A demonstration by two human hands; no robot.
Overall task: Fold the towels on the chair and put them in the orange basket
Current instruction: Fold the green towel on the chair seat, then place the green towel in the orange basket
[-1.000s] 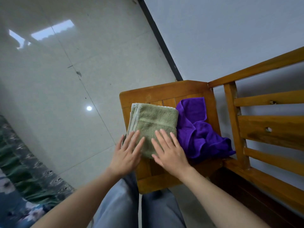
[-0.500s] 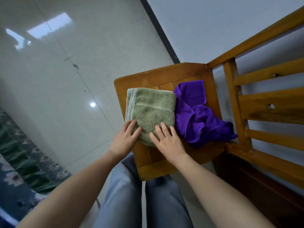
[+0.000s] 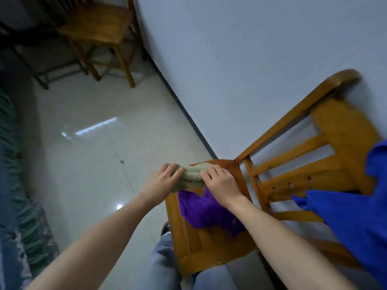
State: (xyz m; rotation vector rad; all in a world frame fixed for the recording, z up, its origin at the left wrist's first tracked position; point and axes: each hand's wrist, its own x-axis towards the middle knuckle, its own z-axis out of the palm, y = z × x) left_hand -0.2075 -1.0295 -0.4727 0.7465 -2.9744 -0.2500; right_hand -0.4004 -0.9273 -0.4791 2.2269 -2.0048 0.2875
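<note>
1. The folded green towel (image 3: 192, 176) is held between both hands just below the centre of the frame, over the far corner of the chair (image 3: 188, 239) seat. Its thick folded edge is turned toward the camera. Whether it touches the wood cannot be told.
2. The grip of the left hand (image 3: 161, 182) is closed on the towel's left end, with the fingers curled over the top of the cloth.
3. The grip of the right hand (image 3: 222, 184) is closed on the towel's right end in the same way, knuckles up and fingers bent over the top edge.
4. A purple towel (image 3: 201, 210) is seen crumpled on the seat, just below the green one in the frame. It is partly covered by the right wrist.
5. The chair is made of orange-brown wood. Its seat is placed at lower centre, and its slatted back runs toward the upper right, close against the wall (image 3: 240, 59).
6. A blue cloth (image 3: 351, 225) is seen at the right edge, in front of the back slats. It is blurred, and what carries it cannot be told.
7. Legs in light blue jeans (image 3: 165, 266) are seen at bottom centre, beside the front of the seat.
8. The left and centre are filled by a glossy pale tiled floor (image 3: 94, 147), which is divided from the wall by a dark skirting line (image 3: 180, 103).
9. A second wooden chair (image 3: 94, 24) is placed at the upper left. Patterned green and blue fabric (image 3: 14, 195) is seen along the left edge.
</note>
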